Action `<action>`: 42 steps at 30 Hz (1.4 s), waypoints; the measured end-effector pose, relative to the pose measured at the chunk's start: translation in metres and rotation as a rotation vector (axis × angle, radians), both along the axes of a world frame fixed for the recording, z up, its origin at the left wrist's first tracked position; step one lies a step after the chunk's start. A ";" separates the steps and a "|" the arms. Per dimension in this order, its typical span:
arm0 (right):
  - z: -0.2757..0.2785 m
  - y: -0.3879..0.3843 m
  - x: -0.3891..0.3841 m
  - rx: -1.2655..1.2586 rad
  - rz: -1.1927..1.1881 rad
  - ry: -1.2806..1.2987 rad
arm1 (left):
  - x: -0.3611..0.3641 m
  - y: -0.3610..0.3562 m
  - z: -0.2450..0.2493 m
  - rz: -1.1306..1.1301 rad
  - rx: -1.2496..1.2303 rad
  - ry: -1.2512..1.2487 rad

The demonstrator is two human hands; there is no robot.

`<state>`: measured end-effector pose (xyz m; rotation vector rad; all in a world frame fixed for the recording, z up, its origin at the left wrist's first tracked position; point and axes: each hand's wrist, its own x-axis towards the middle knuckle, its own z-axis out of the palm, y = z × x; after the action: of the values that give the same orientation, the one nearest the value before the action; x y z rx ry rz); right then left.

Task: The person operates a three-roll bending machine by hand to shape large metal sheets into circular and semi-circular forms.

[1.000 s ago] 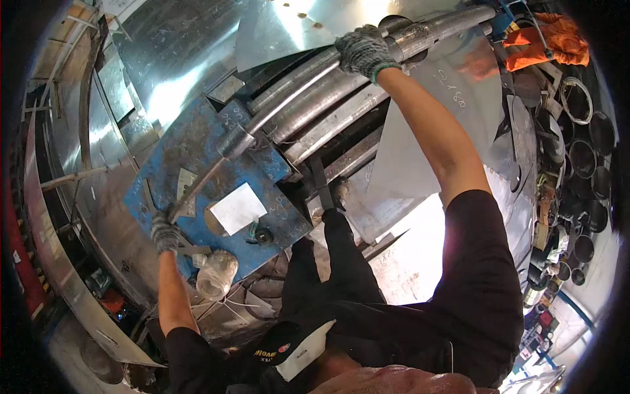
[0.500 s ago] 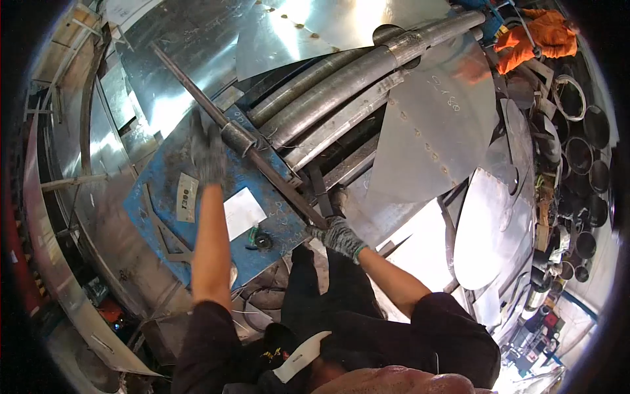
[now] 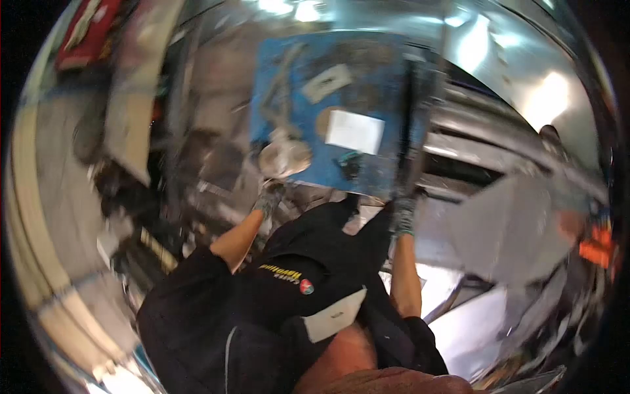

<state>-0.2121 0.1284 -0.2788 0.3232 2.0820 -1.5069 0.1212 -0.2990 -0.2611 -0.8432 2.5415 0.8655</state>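
Observation:
My right hand [image 3: 405,213], in a grey knit glove, is closed around the lower end of a long dark steel bar [image 3: 415,125]. The bar lies along the right edge of a blue tabletop [image 3: 374,56] and is blurred. My left hand [image 3: 270,197], also gloved, is low at the table's near left corner, just below a round pale disc [image 3: 286,159]; blur hides its fingers. On the blue top lie a white sheet of paper [image 3: 354,131], a small plate with marks on it [image 3: 327,83], a dark green-and-black item [image 3: 350,165] and a smeared angled metal piece [image 3: 279,85].
Metal pipes [image 3: 479,121] and a grey sheet-metal piece [image 3: 512,226] lie to the right. A shiny sheet [image 3: 512,52] is at the upper right. Orange cloth [image 3: 597,246] shows at the far right. Long pale panels [image 3: 46,210] stand along the left.
My view has swung to the left and blurred. My left hand has dropped from above the blue top to its near left corner. The right hand stays at the bar's near end.

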 end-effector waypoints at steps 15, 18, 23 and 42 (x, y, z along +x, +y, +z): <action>-0.089 0.065 -0.010 0.158 0.361 0.173 | 0.092 -0.070 0.167 0.427 -0.830 0.088; -0.023 0.039 0.009 0.512 0.434 0.172 | 0.130 -0.075 0.190 0.028 -0.913 0.096; -0.020 0.029 0.065 0.619 0.077 0.110 | 0.053 -0.078 0.282 0.449 -0.312 0.133; 0.122 0.111 0.242 0.437 -0.167 -0.350 | 0.058 -0.095 0.258 0.868 0.307 0.550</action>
<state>0.0301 0.2395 -0.1565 0.8761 2.1117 -0.9744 0.1795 -0.3938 -0.0030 -1.8428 2.2793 1.9030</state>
